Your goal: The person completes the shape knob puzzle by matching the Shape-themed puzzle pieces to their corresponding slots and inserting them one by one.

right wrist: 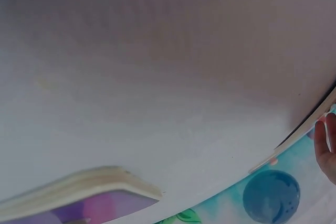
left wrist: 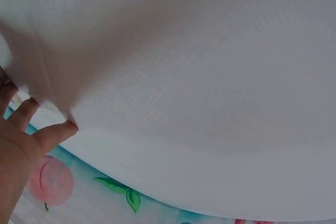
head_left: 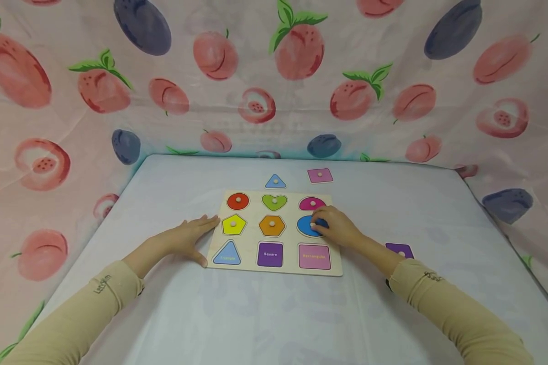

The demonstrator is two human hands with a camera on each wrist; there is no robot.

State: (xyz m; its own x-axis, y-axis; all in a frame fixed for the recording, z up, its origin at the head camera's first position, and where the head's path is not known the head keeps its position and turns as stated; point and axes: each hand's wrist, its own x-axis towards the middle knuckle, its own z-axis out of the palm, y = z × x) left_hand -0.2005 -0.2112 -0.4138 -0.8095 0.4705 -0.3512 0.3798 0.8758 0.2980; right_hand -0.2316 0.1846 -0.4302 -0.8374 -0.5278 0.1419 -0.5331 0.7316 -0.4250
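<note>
A pale wooden shape-puzzle board lies on the white table. My right hand pinches the knob of the blue oval piece, which lies at its place on the board's right side. With spread fingers, my left hand touches the board's left edge; it also shows in the left wrist view. Red circle, green heart, magenta half-round, yellow pentagon and orange hexagon pieces sit in the board. The front row shows printed triangle, square and rectangle spaces without knobs.
Behind the board lie a loose blue triangle and a pink rectangle. A purple square is right of the board, partly covered by my right forearm. Fruit-patterned cloth surrounds the table.
</note>
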